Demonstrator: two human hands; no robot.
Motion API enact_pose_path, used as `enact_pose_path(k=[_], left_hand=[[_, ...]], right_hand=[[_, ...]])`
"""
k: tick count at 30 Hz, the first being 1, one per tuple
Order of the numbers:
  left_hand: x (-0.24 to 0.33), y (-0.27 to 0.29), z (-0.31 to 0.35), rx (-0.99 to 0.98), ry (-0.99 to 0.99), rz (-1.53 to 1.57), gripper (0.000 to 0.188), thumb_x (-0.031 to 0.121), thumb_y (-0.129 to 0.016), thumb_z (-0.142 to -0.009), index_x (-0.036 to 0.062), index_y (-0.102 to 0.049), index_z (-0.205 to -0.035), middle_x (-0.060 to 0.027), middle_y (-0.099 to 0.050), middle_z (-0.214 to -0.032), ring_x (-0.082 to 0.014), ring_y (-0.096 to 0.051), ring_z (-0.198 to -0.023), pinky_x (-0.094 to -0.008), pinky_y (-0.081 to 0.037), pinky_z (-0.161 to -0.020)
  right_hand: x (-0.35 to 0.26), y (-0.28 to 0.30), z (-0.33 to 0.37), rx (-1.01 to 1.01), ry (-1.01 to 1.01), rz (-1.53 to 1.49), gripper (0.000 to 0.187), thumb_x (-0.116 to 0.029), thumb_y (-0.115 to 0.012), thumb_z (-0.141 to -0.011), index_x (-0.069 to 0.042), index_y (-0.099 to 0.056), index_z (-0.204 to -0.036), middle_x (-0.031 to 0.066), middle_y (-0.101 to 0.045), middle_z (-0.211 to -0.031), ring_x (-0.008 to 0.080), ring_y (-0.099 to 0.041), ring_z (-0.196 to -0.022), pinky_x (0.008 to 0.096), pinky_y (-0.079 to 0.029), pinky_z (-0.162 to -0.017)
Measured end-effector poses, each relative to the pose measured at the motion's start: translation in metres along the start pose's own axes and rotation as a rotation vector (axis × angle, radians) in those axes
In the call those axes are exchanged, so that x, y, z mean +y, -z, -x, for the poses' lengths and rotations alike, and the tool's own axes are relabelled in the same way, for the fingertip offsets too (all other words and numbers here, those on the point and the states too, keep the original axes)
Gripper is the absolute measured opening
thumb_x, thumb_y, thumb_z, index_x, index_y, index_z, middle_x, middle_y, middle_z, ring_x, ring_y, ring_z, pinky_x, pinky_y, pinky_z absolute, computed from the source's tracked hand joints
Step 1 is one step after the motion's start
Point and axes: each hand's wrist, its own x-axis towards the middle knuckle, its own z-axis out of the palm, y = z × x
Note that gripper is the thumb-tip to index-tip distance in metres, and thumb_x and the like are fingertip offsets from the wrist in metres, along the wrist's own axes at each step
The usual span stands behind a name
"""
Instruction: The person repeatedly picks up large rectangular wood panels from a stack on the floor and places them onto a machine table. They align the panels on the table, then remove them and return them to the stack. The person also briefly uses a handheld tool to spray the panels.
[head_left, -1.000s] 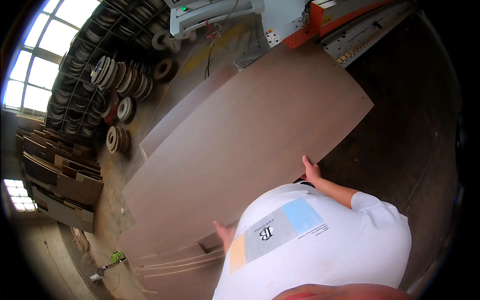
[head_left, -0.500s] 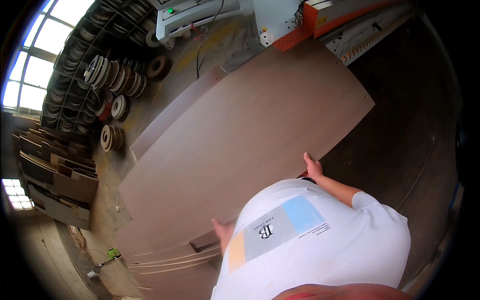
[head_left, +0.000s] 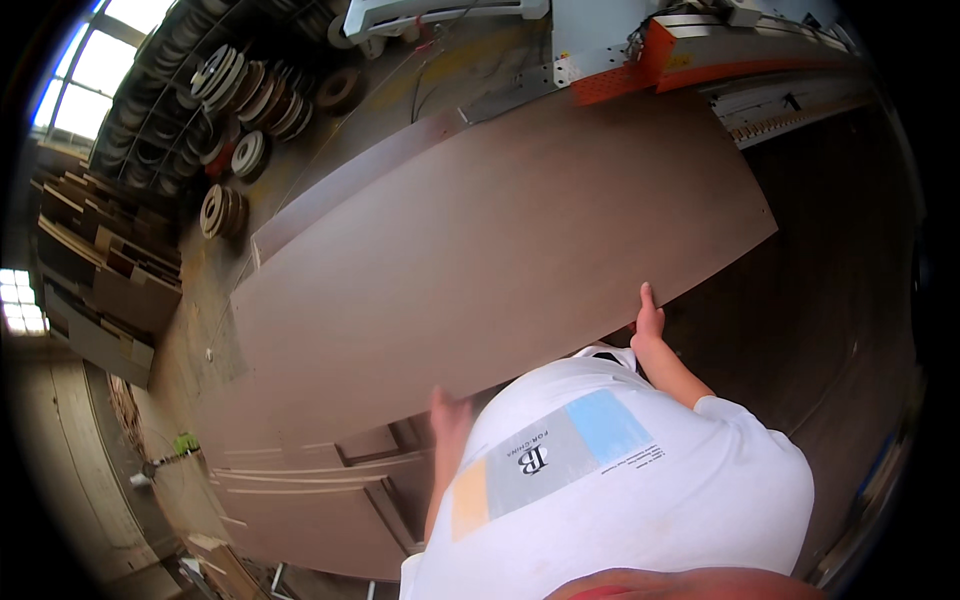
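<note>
A large flat brown panel [head_left: 490,250] stretches in front of me, its far right end next to an orange and grey machine. My right hand [head_left: 648,318] grips its near edge, with the thumb on top and the fingers hidden underneath. Further left along the same edge is my left hand [head_left: 451,415], somewhat blurred, its thumb over the panel and its other fingers out of sight. Below and left of the panel lie several more brown boards [head_left: 310,520], stacked with uneven edges.
The machine's orange guard [head_left: 625,85] stands at the far right. Rolls of edge banding [head_left: 250,95] sit on the floor and in a rack at the far left. Offcut boards [head_left: 110,260] lean by the left wall. A narrow board [head_left: 350,185] lies along the panel's far side.
My view has turned, so the machine sits further right and more of the stacked boards shows at lower left. Both hands stay at the panel's near edge.
</note>
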Motion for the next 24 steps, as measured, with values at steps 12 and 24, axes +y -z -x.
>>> enact_pose_path(k=[12, 24], left_hand=[[0.09, -0.18, 0.155, -0.195, -0.931, -1.345, 0.028, 0.01, -0.061, -0.094, 0.0016, -0.065, -0.12, -0.0142, -0.068, -0.118, -0.0241, -0.065, -0.101, -0.0361, -0.051, -0.089], [0.134, -0.334, 0.393, -1.344, -2.845, -0.18, 0.052, 0.042, -0.043, -0.104, 0.01, -0.043, -0.146, -0.0098, -0.049, -0.147, -0.0253, -0.05, -0.134, -0.0392, -0.047, -0.106]], right_hand=[[-0.029, 0.022, -0.071, 0.141, 0.267, -0.274, 0.079, -0.048, -0.08, -0.081, 0.008, -0.056, -0.13, 0.0141, -0.061, -0.132, 0.0228, -0.059, -0.117, 0.0355, -0.048, -0.099], [0.094, 0.008, -0.011, 0.127, 0.272, 0.126, 0.074, -0.059, -0.077, -0.078, 0.004, -0.059, -0.114, 0.0139, -0.063, -0.109, 0.0246, -0.059, -0.1, 0.0363, -0.047, -0.087]])
